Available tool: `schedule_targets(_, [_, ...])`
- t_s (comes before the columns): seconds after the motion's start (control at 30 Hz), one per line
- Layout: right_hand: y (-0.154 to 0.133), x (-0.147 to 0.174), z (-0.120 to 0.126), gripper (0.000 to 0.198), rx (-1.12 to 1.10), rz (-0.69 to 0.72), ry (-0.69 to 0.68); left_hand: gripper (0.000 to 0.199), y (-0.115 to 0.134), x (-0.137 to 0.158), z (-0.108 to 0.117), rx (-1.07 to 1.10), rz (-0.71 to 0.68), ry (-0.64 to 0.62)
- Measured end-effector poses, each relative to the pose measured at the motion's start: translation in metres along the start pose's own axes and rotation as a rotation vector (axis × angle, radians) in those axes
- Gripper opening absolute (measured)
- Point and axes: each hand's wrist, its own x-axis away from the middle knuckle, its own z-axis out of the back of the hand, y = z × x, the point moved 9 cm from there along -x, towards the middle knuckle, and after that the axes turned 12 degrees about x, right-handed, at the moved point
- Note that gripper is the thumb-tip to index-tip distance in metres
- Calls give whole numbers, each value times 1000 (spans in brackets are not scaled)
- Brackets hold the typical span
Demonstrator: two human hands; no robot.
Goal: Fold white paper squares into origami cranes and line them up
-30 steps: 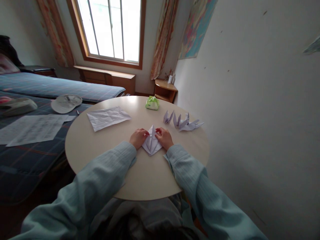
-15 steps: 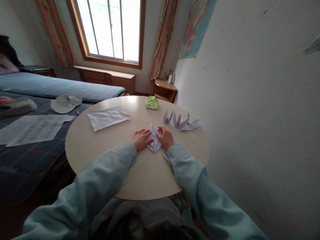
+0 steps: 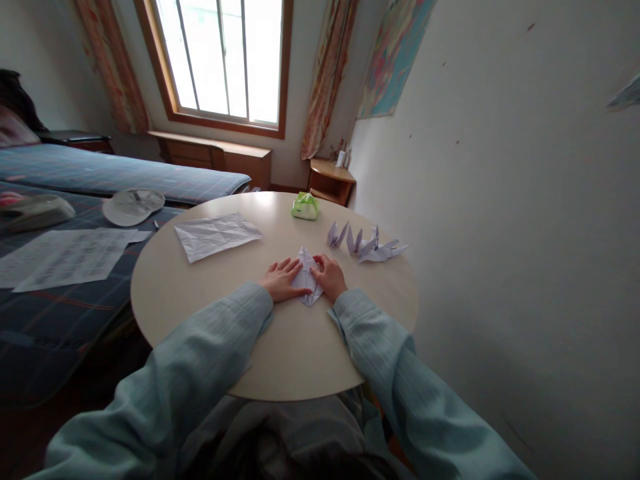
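A diamond-shaped piece of folded white paper [image 3: 307, 267] lies on the round table [image 3: 200, 327], between my two hands. My left hand [image 3: 283, 280] rests flat over its left half, fingers stretched out, the thumb reaching across the lower middle. At the right edge of the paper, my right hand [image 3: 331, 277] has its fingers curled in, with thumb and forefinger closed on a flap. The paper's right corner is partly hidden by that hand. Several folded paper cranes [image 3: 370, 245] stand together beyond my right hand.
A creased white sheet [image 3: 217, 235] lies at the table's left. The green tissue pack [image 3: 305, 207] sits near the far edge. Left of the table is a bed with printed papers [image 3: 70, 257] and a white cap [image 3: 133, 207]. A wall [image 3: 500, 267] rises on the right.
My left thumb has slid a little right and down across the paper. The right fingers have drawn in closer on the paper's right flap.
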Motion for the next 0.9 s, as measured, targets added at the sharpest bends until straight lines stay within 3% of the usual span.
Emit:
schedule_targets(0.1, [-12, 1, -1, 37, 16, 128, 4, 78, 2, 0, 5, 25, -28, 67])
schedule_targets(0.17, [-18, 2, -6, 35, 51, 195, -31, 65, 6, 2, 18, 52, -78, 180])
schedule_targets(0.3, [-18, 4, -11, 26, 136, 188, -102, 33, 16, 11, 44, 138, -178, 395])
schedule_targets(0.43, [-10, 5, 4, 24, 266, 62, -14, 28, 22, 14, 43, 157, -182, 346])
schedule_targets(0.6, [0, 5, 18, 29, 381, -74, 80, 15, 14, 14, 38, 68, -89, 334])
schedule_targets(0.8, [-24, 8, 20, 32, 292, 186, 126, 16, -4, 11, 43, 5, 11, 352])
schedule_targets(0.9, [-29, 11, 28, 30, 278, 186, 154, 19, -4, 11, 42, -34, 8, 343])
